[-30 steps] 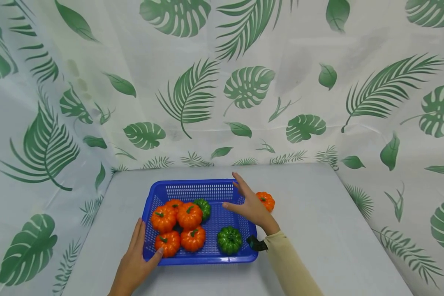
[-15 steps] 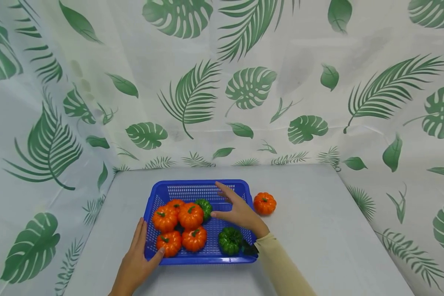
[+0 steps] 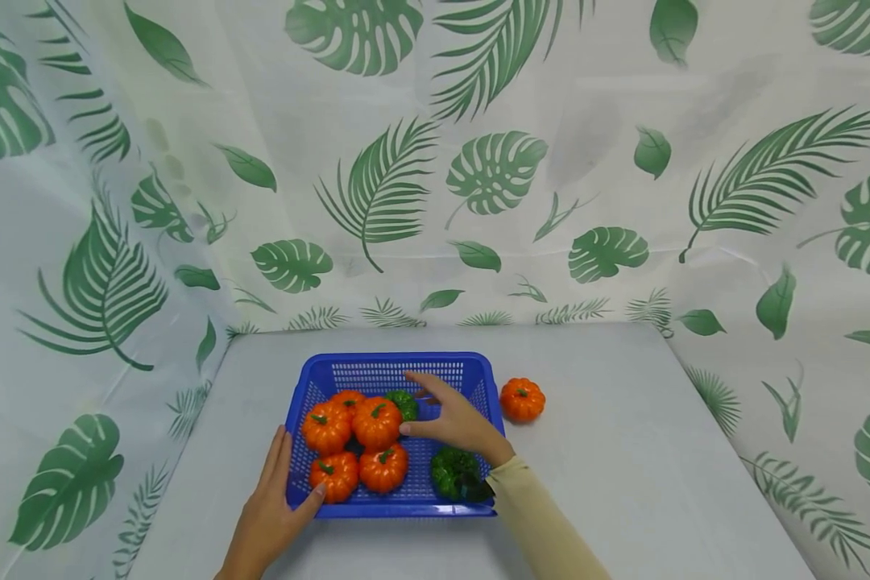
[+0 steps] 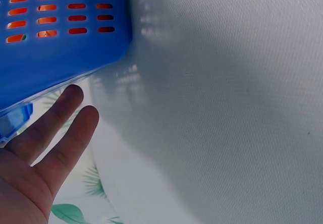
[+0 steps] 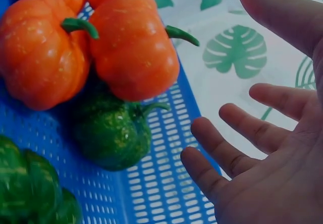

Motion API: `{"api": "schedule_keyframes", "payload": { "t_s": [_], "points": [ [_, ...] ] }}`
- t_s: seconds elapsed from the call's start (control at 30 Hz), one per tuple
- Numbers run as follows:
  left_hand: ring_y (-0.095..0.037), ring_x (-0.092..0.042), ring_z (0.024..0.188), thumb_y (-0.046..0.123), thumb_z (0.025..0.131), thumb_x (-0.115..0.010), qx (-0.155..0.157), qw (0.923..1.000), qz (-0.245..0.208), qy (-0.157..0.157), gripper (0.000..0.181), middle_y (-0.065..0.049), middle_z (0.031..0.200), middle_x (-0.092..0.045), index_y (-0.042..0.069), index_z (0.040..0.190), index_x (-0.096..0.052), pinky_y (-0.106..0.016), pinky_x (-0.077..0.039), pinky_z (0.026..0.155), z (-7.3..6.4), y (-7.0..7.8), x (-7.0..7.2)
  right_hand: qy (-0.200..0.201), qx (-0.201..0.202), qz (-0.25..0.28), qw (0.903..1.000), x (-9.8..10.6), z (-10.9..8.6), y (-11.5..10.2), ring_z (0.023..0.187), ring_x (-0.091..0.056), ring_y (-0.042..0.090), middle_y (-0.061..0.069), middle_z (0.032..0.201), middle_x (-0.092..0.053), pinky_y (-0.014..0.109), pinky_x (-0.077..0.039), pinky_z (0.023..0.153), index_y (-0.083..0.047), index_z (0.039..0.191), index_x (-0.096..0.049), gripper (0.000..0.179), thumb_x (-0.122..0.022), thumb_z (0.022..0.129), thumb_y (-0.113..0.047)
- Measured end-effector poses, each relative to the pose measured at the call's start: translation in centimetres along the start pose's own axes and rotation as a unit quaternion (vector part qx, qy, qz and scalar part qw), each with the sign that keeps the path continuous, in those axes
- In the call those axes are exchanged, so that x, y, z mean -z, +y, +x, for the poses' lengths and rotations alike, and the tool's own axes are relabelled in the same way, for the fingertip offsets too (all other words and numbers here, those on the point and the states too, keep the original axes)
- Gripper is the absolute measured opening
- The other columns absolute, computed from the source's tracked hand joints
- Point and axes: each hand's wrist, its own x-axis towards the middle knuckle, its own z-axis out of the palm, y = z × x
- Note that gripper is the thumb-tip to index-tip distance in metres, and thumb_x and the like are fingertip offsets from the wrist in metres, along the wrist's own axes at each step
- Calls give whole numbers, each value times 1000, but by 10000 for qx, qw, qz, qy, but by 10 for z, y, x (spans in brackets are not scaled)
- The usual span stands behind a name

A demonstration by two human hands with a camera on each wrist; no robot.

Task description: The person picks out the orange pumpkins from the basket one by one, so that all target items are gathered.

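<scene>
A blue plastic basket holds several orange pumpkins heaped on its left side. Behind them, a green pumpkin is partly covered by my fingers in the head view. Another green pumpkin sits at the front right, partly hidden by my right wrist. My left hand rests along the basket's left front corner, fingers straight outside the wall and thumb at the front rim. Over the basket's right half, my right hand is spread, holding nothing, with thumb and fingertips close to the back green pumpkin and an orange one.
One more orange pumpkin lies outside the basket, just right of it, on the white-covered table. White sheets with green leaf prints hang behind and on both sides.
My right hand has moved left from the basket's right edge to beside the heaped pumpkins, uncovering the orange pumpkin outside. My left hand stays at its corner.
</scene>
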Motion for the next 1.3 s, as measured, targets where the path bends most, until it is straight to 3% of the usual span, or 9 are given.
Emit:
{"api": "schedule_keyframes", "payload": {
  "t_s": [0.43, 0.73, 1.1, 1.3],
  "points": [
    [-53, -24, 156, 65, 98, -64, 104, 9999, 29, -33, 111, -12, 180, 1, 3, 172, -8, -71, -34, 113, 1, 0, 0, -217, -235, -136, 9994, -11, 13, -2, 142, -48, 39, 16, 166, -42, 65, -41, 116, -16, 165, -42, 86, -81, 92, -41],
    [-53, -29, 153, 60, 100, -66, -164, 9997, 13, 155, 107, -15, 179, -4, 2, 171, -12, -73, -39, 110, 0, -2, 0, -468, -289, -325, 9980, -13, 28, -2, 140, -50, 36, 18, 162, -45, 60, -43, 116, -12, 165, -43, 88, -81, 91, -41],
    [-53, -29, 154, 58, 100, -67, -223, 9995, -47, 206, 107, -16, 179, -5, 2, 171, -12, -72, -37, 112, 1, -1, -1, -737, -350, -403, 9959, -21, 35, -1, 140, -50, 31, 16, 159, -49, 53, -43, 118, -15, 164, -45, 84, -82, 92, -36],
    [-53, -29, 154, 58, 100, -67, -235, 9995, -38, 210, 106, -16, 179, -5, 2, 171, -12, -72, -37, 112, 1, 0, -1, -812, -443, -593, 9939, -27, 39, 4, 147, -46, 27, 6, 164, -46, 49, -41, 119, -18, 164, -47, 84, -84, 91, -38]
  ]
}}
